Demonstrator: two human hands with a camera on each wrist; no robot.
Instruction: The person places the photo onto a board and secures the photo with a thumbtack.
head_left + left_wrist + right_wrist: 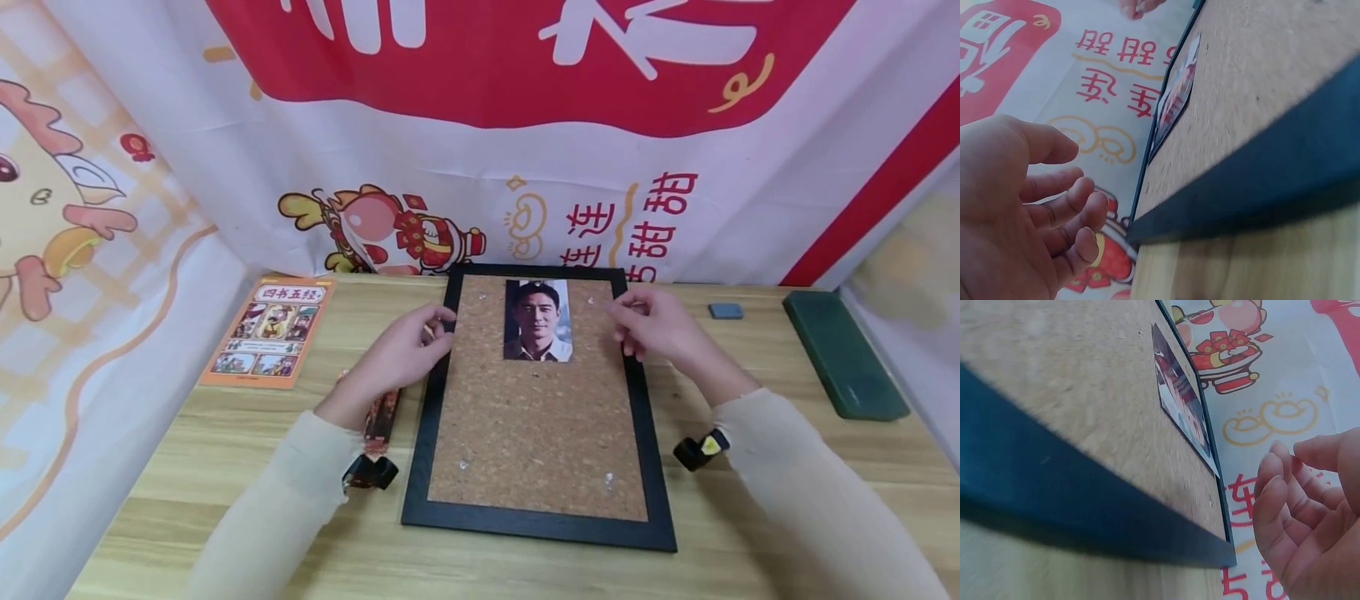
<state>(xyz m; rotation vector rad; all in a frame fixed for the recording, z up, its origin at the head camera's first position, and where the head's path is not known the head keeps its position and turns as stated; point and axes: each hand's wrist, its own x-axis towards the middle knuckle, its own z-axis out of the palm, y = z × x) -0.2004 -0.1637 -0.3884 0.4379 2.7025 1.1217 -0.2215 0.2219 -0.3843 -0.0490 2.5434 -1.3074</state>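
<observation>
A cork board [540,433] with a black frame lies on the wooden table. Near its upper edge sits a portrait photo [537,321], also seen at a slant in the right wrist view. Several small clear pins stick in the cork around it. My left hand [408,346] is at the frame's upper left side, thumb and fingers loosely bent and apart from the frame in the left wrist view. At the upper right side is my right hand [652,325], its fingers loosely curled with nothing between them, beside the frame in the right wrist view.
An orange comic-style book [264,333] lies at the left. A red printed item [381,421] is partly hidden under the left forearm. At the right are a small blue block [726,311] and a long green case [846,354]. A printed curtain [480,150] hangs behind the table.
</observation>
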